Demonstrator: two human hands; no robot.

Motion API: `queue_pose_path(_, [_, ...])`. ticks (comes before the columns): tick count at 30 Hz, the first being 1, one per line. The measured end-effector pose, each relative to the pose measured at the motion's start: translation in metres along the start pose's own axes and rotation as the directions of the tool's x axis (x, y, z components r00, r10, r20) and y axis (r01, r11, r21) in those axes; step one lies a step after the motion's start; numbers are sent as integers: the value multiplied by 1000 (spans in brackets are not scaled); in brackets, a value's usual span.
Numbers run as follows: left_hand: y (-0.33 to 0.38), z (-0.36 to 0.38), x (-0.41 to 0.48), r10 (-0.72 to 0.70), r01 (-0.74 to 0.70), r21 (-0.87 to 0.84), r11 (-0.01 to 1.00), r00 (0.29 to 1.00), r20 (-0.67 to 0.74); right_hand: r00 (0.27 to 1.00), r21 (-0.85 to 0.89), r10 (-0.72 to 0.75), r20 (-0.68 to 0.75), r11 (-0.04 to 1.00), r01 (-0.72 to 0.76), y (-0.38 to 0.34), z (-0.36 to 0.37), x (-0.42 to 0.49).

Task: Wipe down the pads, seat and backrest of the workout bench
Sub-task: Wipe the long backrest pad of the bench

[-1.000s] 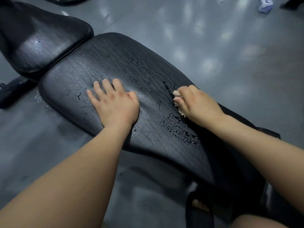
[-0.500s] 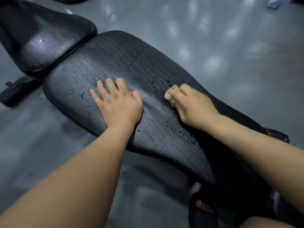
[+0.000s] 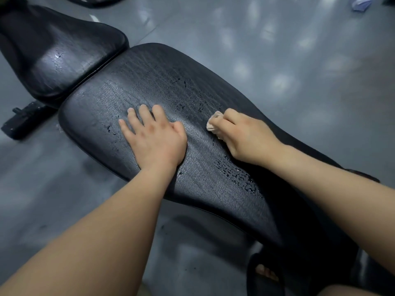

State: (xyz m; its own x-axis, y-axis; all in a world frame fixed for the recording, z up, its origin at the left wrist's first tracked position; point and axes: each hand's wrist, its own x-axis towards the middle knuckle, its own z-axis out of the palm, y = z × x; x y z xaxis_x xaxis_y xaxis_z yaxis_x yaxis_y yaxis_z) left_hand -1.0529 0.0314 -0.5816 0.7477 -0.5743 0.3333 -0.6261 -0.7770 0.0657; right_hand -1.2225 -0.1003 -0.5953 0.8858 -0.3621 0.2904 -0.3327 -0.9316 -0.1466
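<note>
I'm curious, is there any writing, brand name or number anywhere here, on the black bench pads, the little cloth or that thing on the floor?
No text can be read anywhere.
On the long black textured bench pad: no label or brand, only wet droplets.
On the smaller smooth black pad: none.
On the peach cloth in the right hand: none showing.
On the blue-and-white item on the grey floor: too small and blurred to tell.

Cracked, wet black vinyl backrest [image 3: 149, 86]
</note>
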Motion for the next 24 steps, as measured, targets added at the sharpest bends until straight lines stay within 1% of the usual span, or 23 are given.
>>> queue_pose_path(1, [0, 0, 0, 0, 0, 0, 1000, 1000, 3, 1000, -16, -2, 2, 1000, 2, 4, -1, 2])
queue_pose_path(2, [0, 0, 0, 1, -1, 1, 1000, 1000, 6, 1000, -37, 27, -10, 999, -27, 12, -1, 8])
queue_pose_path(5, [0, -1, 0, 4, -4, 10, 1000, 1000, 5, 977, -40, 206, -59, 977, -209, 35, 2, 26])
queue_pose_path(6, [0, -1, 0, 5, -5, 12, 1000, 1000, 5, 966, -26, 251, -66, 967, -253, 36, 3, 28])
queue_pose_path(7, [0, -1, 0, 6, -6, 14, 1000, 1000, 4, 964, -14, 259, -66, 965, -261, 32, 4, 29])
queue_pose_path(8, [0, -1, 0, 6, -6, 15, 1000, 1000, 5, 972, -13, 229, -61, 973, -230, 26, 6, 28])
queue_pose_path(11, [0, 0, 0, 6, -6, 12, 1000, 1000, 4, 998, -12, 47, -35, 999, -47, 8, 4, 18])
queue_pose_path(12, [0, 0, 0, 5, -5, 8, 1000, 1000, 0, 1000, -13, 10, -26, 1000, -10, 10, 2, 19])
queue_pose_path(13, [0, 0, 0, 4, -4, 4, 1000, 1000, -4, 1000, -17, 3, -22, 1000, -4, 14, 0, 23])
queue_pose_path(15, [0, 0, -1, 6, -6, 3, 1000, 1000, -8, 995, -18, 88, -48, 996, -89, 29, 1, 37])
queue_pose_path(17, [0, 0, -1, 7, -7, 6, 1000, 1000, -10, 969, 2, 237, -62, 971, -238, 42, 3, 52])
queue_pose_path(19, [0, 0, -1, 7, -7, 8, 1000, 1000, -6, 944, 23, 323, -64, 947, -322, 41, 5, 61])
queue_pose_path(20, [0, 1, -1, 7, -7, 8, 1000, 1000, -4, 947, 31, 315, -62, 949, -314, 36, 6, 62])
queue_pose_path(21, [1, 1, -2, 7, -7, 7, 1000, 1000, -4, 961, 42, 270, -62, 963, -267, 27, 7, 60])
queue_pose_path(23, [0, 1, -2, 6, -6, 9, 1000, 1000, -4, 994, 76, 103, -47, 992, -99, 8, 7, 50])
queue_pose_path(24, [0, 1, -1, 6, -6, 8, 1000, 1000, -4, 1000, 95, 14, -17, 995, -12, 0, 5, 44])
